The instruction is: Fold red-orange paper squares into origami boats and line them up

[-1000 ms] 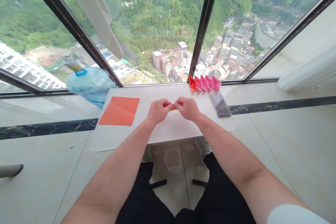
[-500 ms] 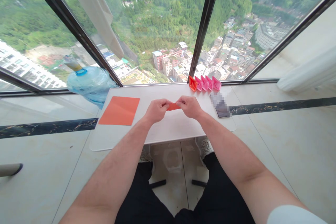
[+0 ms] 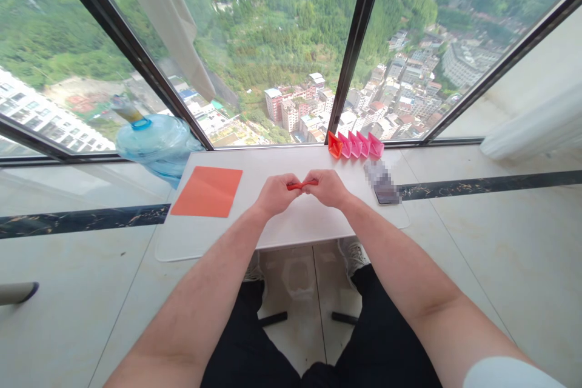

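Between my hands, over the middle of the white table, is a small folded piece of red-orange paper (image 3: 302, 184), seen nearly edge-on as a narrow strip. My left hand (image 3: 278, 193) pinches its left end. My right hand (image 3: 328, 187) grips the right end, and the fingertips of both hands almost meet below it. Much of the paper is hidden by my fingers. To the left lies a flat sheet of orange paper (image 3: 207, 192). Beyond my right hand, several folded paper pieces, one orange (image 3: 335, 145) and the others pink (image 3: 360, 145), stand in a row.
The low white table (image 3: 291, 227) stands against the window. A phone (image 3: 386, 191), partly blurred out, lies at its right side. A large blue water bottle (image 3: 157, 142) is beyond the left back corner. My legs and shoes are at the front edge.
My hands have drawn closer together and rolled the folded paper, so its flat orange face now shows only as a thin red edge. The other things have stayed put.
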`<state>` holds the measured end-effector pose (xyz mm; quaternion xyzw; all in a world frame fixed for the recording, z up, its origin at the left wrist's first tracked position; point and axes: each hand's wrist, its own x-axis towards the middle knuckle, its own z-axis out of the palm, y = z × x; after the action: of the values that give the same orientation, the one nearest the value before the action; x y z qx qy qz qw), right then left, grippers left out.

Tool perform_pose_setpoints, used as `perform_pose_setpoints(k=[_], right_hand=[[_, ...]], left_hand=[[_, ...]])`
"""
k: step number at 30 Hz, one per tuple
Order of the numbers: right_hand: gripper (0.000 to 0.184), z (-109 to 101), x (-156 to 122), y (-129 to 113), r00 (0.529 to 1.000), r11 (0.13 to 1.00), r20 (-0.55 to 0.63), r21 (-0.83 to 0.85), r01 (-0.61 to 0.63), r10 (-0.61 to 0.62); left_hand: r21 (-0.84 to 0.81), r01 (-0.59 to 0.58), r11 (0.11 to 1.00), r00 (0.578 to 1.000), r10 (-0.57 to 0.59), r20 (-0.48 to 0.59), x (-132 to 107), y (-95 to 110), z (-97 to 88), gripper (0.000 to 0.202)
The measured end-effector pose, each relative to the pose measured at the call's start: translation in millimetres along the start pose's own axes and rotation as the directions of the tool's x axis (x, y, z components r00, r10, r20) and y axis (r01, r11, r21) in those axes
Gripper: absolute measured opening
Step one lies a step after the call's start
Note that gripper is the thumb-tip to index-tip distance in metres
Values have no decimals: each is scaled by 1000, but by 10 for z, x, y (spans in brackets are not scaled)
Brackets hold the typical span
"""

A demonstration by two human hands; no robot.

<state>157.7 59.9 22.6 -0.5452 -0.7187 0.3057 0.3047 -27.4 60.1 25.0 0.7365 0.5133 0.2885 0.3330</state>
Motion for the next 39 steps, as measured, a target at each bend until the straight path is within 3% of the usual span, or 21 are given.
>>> perform_pose_setpoints(k=[6,13,20,29,34,39], right_hand=[[5,19,-28,-24,1000,999,11,-48,1,0],[13,-59,-4,1,999,998,32,-56,-1,3],[11,-41,-32,10,997,999,72,-40,10,-7],[12,-95,-22,1,996,998,94,-63,2,4],[20,-115,-16,8,992,987,104,131,-91,77],[20,-125,-12,7,989,976,106,183,-119,101]], left_hand=[[157,-8,988,996,-6,88,6,-10,1,26],[190,-4,982,996,-13,86,18,-28,-77,24],[234,-56,971,990,24,138,-7,-1,-4,33],[141,19,990,996,-32,89,-21,28,-37,24],[-5,135,991,990,-134,53,-15,31,-104,20],[-96,182,979,983,-178,49,14,25,-169,17]])
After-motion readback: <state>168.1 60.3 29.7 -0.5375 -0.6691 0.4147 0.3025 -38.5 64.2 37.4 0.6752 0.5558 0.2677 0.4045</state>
